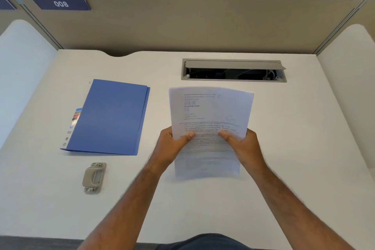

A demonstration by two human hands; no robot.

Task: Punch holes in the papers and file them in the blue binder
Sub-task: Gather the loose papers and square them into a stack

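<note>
On the desk (203,209), landmark is the blue binder (109,116): closed, flat, left of centre. Right of the binder we hold the papers (211,111) up off the surface, left hand (174,144) and right hand (241,144) each pinching a side edge, thumbs on the printed face, other fingers hidden behind. Sheets bow; risk is they fan or slip out of square, so holes would misalign. Behind the stack, right of the binder, the open cable tray (233,70) could snag a corner. Hole punch (94,177) sits just in front of the binder; plenty of bare desk between it and us.
</note>
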